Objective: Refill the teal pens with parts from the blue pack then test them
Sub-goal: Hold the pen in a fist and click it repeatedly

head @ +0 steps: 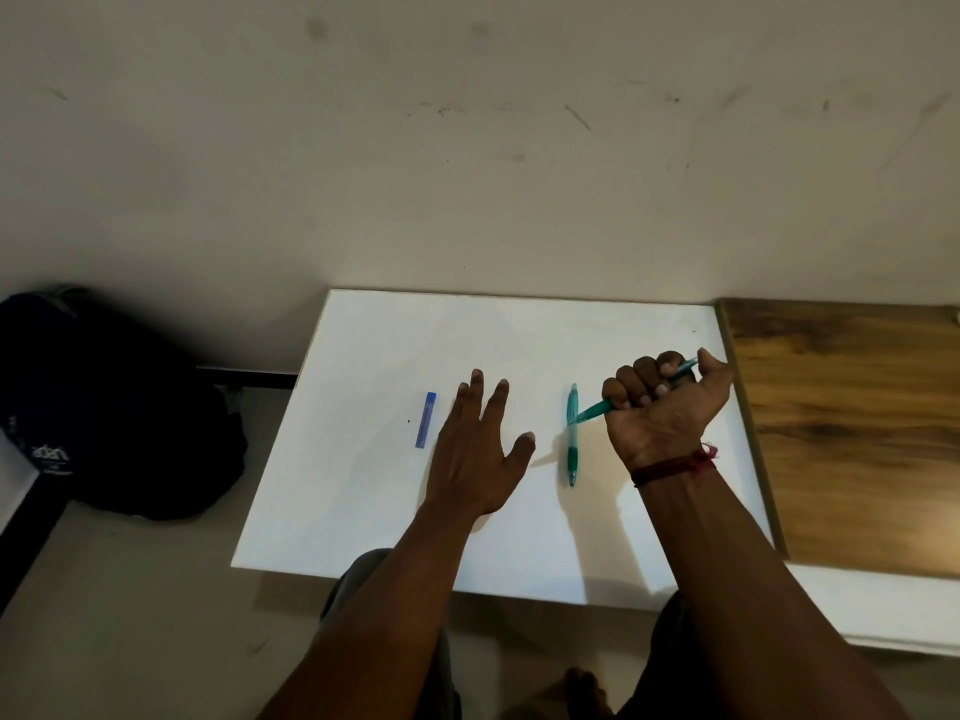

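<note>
A white board (363,511) lies on the floor in front of me. On it, left of centre, lies the slim blue pack (426,419). My left hand (475,449) hovers flat just right of the pack, fingers straight and spread, holding nothing. One teal pen (572,444) lies lengthwise on the board. My right hand (665,407) grips a second teal pen (592,411) in a fist, palm turned up; its lower end crosses over the lying pen and its other end sticks out past my thumb.
A wooden board (852,428) lies right of the white board, touching its edge. A dark bag (119,407) sits on the floor at the left. The stained wall runs behind the board. My knees show below its near edge.
</note>
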